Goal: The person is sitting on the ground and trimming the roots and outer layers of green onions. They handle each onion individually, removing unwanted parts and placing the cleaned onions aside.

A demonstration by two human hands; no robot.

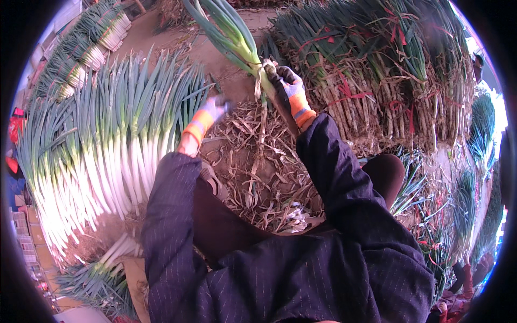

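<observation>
My right hand point(294, 91), in a glove with dark fingertips and an orange cuff, grips a large green onion point(238, 42) by its stem. Green leaves fan out towards the top of the view, and dry outer skin hangs loose from the stem. My left hand point(212, 111), gloved too, is apart from that stalk, down and to its left. Motion blur hides its fingers, so I cannot see whether anything is in them. Beside it on the left lies a broad row of green onions with clean white stems point(121, 161). Dry peeled skins point(278, 177) litter the ground between my legs.
Untrimmed onion bundles tied with red ribbon point(363, 89) stand at the right. Clean tied bundles point(95, 54) are stacked at the upper left. More loose onions point(101, 282) lie at the lower left. Another person's sleeve point(466, 282) shows at the lower right rim.
</observation>
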